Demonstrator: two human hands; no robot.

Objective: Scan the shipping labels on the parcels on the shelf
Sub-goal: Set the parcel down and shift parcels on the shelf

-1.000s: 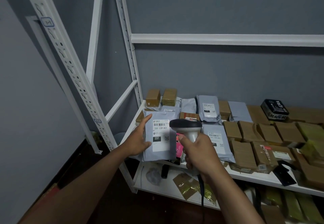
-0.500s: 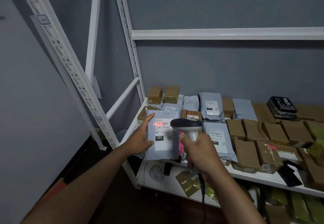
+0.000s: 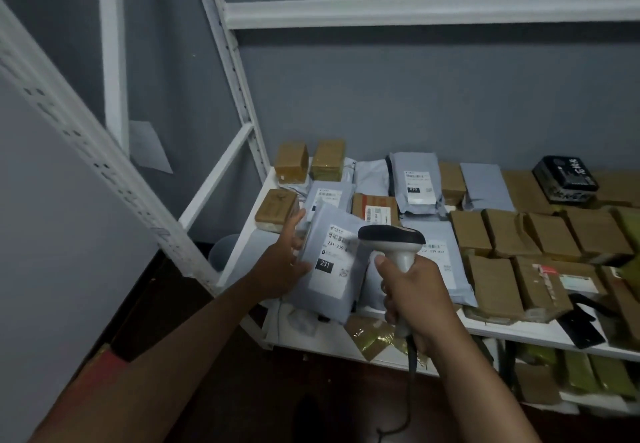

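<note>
The left hand (image 3: pixel 282 262) grips the left edge of a grey plastic mailer bag (image 3: pixel 327 262), thumb up along its top corner and the other fingers curled behind, holding it tilted above the front edge of the white metal shelf (image 3: pixel 519 333). One white shipping label (image 3: pixel 332 260) faces up on the bag, with a black "231" square on it. At 3 o'clock from the bag, the right hand (image 3: pixel 414 290) wraps its fingers tight round the handle of one white handheld barcode scanner with a dark head (image 3: pixel 393 240); the head overlaps the label's right edge. A dark cable (image 3: pixel 410 370) hangs from the handle at 6 o'clock.

On the shelf behind, at 12 to 1 o'clock from the held bag, lie at least four more grey mailers, three showing labels. Three small brown taped boxes (image 3: pixel 292 162) sit at 11 o'clock, near the shelf's left upright. From 2 to 3 o'clock spreads a field of brown parcels (image 3: pixel 550 234), too crowded to count, and one black box (image 3: pixel 564 175) at the back wall
</note>
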